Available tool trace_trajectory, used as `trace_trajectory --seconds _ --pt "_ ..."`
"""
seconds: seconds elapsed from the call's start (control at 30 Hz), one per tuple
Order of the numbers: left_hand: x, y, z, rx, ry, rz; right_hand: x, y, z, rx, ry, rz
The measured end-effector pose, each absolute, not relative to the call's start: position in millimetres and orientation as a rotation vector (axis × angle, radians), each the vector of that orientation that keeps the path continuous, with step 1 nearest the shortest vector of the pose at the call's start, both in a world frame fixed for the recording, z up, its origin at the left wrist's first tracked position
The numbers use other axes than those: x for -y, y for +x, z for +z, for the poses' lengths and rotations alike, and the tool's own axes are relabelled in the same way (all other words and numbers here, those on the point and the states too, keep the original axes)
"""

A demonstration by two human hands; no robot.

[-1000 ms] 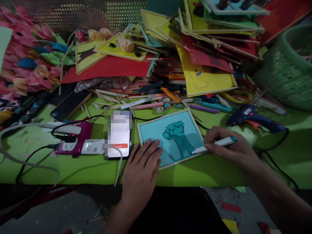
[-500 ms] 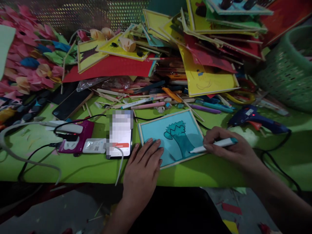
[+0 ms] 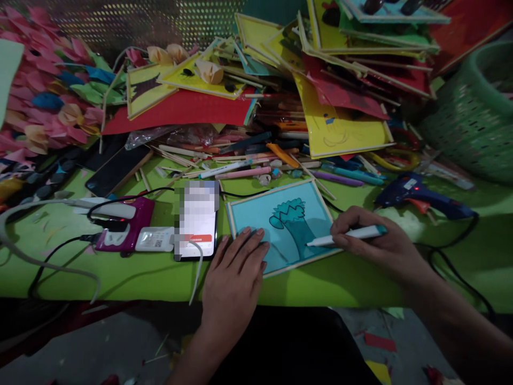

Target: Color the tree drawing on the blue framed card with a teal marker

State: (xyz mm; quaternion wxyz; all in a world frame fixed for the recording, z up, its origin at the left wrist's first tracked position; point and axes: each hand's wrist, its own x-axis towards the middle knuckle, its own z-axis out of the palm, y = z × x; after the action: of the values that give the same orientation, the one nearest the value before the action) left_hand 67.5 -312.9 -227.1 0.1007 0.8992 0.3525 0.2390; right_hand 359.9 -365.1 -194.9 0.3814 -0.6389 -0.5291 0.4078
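A light-blue picture card point(image 3: 250, 210) edged with thin wooden sticks lies tilted on the green table. On it is a teal drawing point(image 3: 292, 222) with dark outlines, a column shape under a leafy top. My left hand point(image 3: 234, 272) lies flat, fingers stretched over the card's lower left corner. With fingers closed around it, my right hand point(image 3: 377, 243) grips a white marker point(image 3: 356, 233) with a teal end. The marker's tip is at the lower part of the teal column. Just left of my left hand lies a lit phone point(image 3: 200, 222).
A blue glue gun point(image 3: 420, 198) with a small red light lies at the right, near a green basket point(image 3: 460, 117). A purple power strip point(image 3: 140, 214) with cables is at the left. Behind are scattered pens point(image 3: 244, 173), framed cards point(image 3: 348, 125) and pink paper flowers point(image 3: 32, 85).
My right hand has shifted slightly left with the marker, and its tip has moved left and a little up on the column. My left hand stays in place.
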Motion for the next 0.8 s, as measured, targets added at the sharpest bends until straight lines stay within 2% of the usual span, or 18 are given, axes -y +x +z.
trace_trajectory --seconds 0.8 --pt "313.4 67.1 -226.7 -1.041 2.662 0.678 369.1 358.1 -193.5 1.383 -1.583 1.105"
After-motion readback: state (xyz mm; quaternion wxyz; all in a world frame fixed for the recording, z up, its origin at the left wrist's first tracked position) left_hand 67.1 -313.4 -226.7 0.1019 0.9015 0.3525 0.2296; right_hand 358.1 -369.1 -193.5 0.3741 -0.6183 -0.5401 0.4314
